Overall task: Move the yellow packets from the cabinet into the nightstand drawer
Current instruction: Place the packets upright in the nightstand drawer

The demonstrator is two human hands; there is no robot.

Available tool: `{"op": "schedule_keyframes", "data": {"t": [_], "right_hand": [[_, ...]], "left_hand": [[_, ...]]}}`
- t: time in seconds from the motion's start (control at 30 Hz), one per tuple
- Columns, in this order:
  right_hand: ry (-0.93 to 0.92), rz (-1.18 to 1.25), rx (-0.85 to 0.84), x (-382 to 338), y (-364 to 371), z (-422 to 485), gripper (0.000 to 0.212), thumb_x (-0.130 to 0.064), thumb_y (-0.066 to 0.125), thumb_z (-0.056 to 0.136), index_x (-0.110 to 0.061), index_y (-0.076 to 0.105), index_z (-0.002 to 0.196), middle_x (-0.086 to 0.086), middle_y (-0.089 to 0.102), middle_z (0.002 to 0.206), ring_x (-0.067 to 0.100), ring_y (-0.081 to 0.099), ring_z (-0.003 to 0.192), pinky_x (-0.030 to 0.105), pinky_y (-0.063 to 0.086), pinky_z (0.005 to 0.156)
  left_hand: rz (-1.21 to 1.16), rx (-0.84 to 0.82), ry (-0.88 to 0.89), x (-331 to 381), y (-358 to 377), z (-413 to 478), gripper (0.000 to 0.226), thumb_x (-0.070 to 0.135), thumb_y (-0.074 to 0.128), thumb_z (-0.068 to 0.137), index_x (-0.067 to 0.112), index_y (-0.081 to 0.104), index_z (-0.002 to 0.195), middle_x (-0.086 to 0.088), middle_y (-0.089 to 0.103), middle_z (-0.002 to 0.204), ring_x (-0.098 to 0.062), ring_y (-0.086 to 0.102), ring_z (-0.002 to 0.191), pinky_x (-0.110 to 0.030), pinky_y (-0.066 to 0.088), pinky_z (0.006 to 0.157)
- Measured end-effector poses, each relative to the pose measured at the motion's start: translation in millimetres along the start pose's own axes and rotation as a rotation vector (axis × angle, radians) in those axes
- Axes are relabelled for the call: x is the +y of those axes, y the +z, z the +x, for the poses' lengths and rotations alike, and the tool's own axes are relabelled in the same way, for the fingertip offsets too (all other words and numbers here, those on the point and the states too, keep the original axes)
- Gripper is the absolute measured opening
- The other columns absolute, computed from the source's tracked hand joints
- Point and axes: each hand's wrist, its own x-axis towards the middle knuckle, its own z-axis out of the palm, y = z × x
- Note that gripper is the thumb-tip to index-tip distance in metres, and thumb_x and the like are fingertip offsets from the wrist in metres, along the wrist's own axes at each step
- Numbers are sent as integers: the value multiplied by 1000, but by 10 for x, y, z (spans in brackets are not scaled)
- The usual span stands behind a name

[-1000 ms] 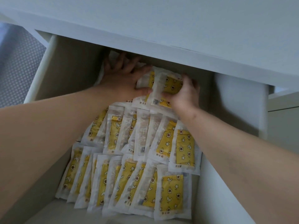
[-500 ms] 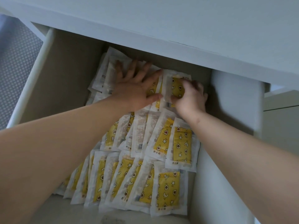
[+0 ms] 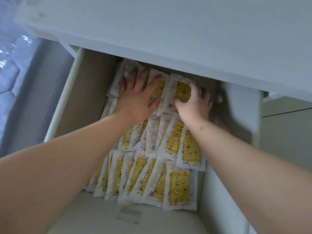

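Note:
The nightstand drawer (image 3: 87, 92) is pulled out and holds several white-edged yellow packets in overlapping rows: a front row (image 3: 179, 186), a middle row (image 3: 190, 149) and a back row partly under the nightstand top. My left hand (image 3: 136, 97) lies flat on the back row with its fingers spread, holding nothing. Beside it, my right hand (image 3: 194, 105) has its fingers curled on one yellow packet (image 3: 181, 88) at the back right. My forearms hide parts of the middle row.
The white nightstand top (image 3: 168, 31) overhangs the back of the drawer. A grey dotted bed side (image 3: 42, 92) and a mattress (image 3: 10, 65) lie to the left. A pale cabinet face (image 3: 287, 132) stands to the right. Bare drawer floor (image 3: 128, 217) shows in front of the packets.
The view has shifted, showing more of the drawer's back. My left hand has flattened and spread over the back row. My right hand stays curled on the same packet.

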Motion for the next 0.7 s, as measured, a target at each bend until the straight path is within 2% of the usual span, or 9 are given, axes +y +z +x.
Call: {"op": "schedule_keyframes", "data": {"t": [0.17, 0.23, 0.37, 0.57, 0.7], "right_hand": [[108, 75, -6, -156, -249, -524, 65, -39, 56, 90, -28, 26, 146, 4, 18, 153, 31, 21, 139, 46, 28, 109], [142, 148, 6, -222, -376, -795, 64, -39, 56, 90, -24, 28, 145, 6, 19, 153, 32, 24, 138, 46, 29, 110], [237, 262, 45, -323, -643, -1397, 62, -40, 59, 88, -21, 34, 142, 7, 22, 152, 32, 28, 137, 47, 32, 110], [329, 462, 242, -395, -1102, -2666, 51, -28, 56, 90, -18, 41, 137, 6, 32, 145, 24, 34, 132, 36, 31, 105], [429, 531, 344, -328, -1341, -3448, 51, -24, 55, 90, -12, 41, 137, 9, 39, 141, 24, 33, 132, 32, 27, 106]], "left_hand": [[-124, -103, -80, 296, -429, -408, 63, 44, 37, 97, 35, 4, 150, -1, -1, 160, -27, -2, 146, -47, 13, 116], [-142, -119, -77, 419, -632, -604, 63, 44, 38, 97, 33, 5, 150, 0, 1, 160, -23, -3, 147, -44, 10, 117], [-276, -109, -34, 608, -1086, -1036, 61, 38, 43, 97, 29, 14, 150, 0, 13, 158, -20, 6, 146, -42, 15, 117], [-409, -148, 75, 932, -1729, -1974, 54, 33, 46, 96, 28, 26, 146, 5, 26, 152, -18, 28, 138, -38, 35, 107], [-413, -226, 201, 1259, -2027, -2445, 52, 33, 45, 96, 31, 27, 144, 6, 26, 151, -23, 40, 130, -46, 42, 102]]}}
